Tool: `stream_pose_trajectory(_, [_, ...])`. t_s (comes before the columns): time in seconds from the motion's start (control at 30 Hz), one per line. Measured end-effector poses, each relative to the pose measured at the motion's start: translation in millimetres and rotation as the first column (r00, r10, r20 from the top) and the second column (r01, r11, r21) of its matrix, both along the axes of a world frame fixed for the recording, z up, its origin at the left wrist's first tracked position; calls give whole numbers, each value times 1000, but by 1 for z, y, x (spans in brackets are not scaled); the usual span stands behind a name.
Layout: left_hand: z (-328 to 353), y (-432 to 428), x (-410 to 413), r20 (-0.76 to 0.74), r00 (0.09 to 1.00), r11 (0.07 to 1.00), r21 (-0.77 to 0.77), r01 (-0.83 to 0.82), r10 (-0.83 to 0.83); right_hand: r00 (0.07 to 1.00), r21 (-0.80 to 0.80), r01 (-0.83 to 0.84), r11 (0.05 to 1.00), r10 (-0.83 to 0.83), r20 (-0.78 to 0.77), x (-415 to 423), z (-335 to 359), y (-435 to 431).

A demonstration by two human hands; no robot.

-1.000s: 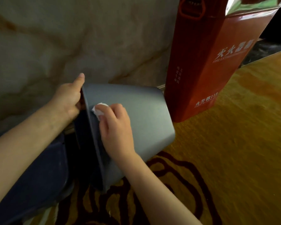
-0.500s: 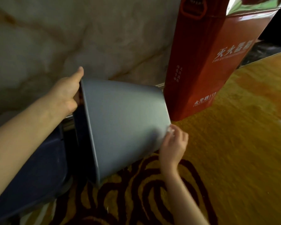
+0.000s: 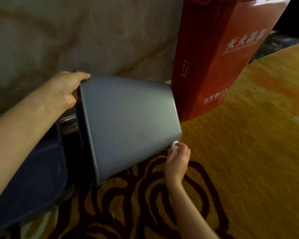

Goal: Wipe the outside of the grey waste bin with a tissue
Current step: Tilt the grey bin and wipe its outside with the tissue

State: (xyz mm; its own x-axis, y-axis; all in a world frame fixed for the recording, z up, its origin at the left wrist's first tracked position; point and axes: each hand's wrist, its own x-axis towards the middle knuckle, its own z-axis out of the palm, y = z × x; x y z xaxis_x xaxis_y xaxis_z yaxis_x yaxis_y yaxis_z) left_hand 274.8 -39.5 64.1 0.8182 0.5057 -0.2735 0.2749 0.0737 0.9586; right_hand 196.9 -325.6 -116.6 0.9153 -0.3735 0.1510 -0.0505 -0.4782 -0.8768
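The grey waste bin (image 3: 128, 121) lies tipped on its side, its mouth toward me and its base pointing right. My left hand (image 3: 64, 90) grips the bin's upper rim, thumb on the outside. My right hand (image 3: 177, 159) is closed on a small white tissue (image 3: 175, 144), pressing it against the lower corner of the bin's base edge. Only a bit of the tissue shows past my fingers.
A tall red fire-extinguisher box (image 3: 219, 56) stands just right of the bin, against a marble wall (image 3: 76, 35). Yellow carpet with dark red swirls (image 3: 240, 152) covers the floor. A dark blue object (image 3: 28, 178) sits at lower left under my left arm.
My right hand swept the tissue from near the bin's rim down its side to the base corner. The bin has tilted slightly, and my left hand's grip has shifted along the rim.
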Motion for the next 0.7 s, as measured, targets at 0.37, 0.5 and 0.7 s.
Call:
stream_pose_trajectory(0.37, [27,-59,-26,214,977,934,-354,55,24,827,-38,-443,896,424,368,-36,113,83])
stream_pose_trajectory(0.5, [5,-74,-48,252,964,876,-441,193,-85,871,12,-423,906,402,282,2,114,74])
stream_pose_trajectory(0.7, [-3,-66,-61,294,926,839,-419,349,-238,962,-14,-247,969,247,114,63,92,50])
